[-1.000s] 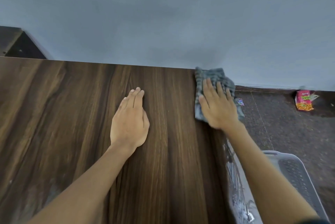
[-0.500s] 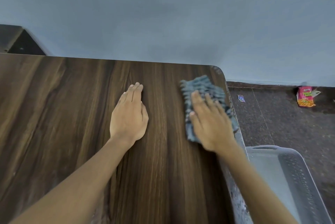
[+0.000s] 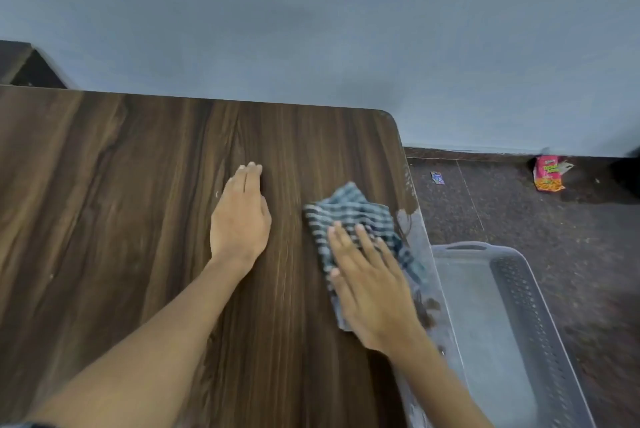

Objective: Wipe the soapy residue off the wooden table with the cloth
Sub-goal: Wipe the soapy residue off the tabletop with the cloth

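Nearest on the right, a grey plastic basket (image 3: 491,323) sits on the floor just beside the table's right edge, lower than the tabletop. The wooden table (image 3: 121,220) fills the left and centre, its grain running from near to far.

The right hand (image 3: 372,285) lies flat on the checked cloth (image 3: 349,216), fingers straight and a little spread, pressing it onto the wood instead of pinching it. The cloth rests on the tabletop close to the right edge, crumpled into a rough oblong whose long axis runs near to far, tilted slightly to the left at its far end. Most of it sticks out beyond the fingertips on the far side, and a strip trails under the palm toward the near right.

Just right of the cloth, whitish soapy residue (image 3: 403,220) streaks the table's right edge strip and carries on along it toward the near end. So the remaining smear lies to the right of the pressing hand, and the right hand is plainly the nearer one to it; a sweep along that edge looks like the next need.

The left hand (image 3: 240,216) rests flat on bare wood well left of the cloth, fingers straight and together, holding nothing and likely steadying the body.

Farther off on the dark floor lie a small wrapper (image 3: 437,177) and a pink snack packet (image 3: 547,173) by the grey wall (image 3: 311,29).
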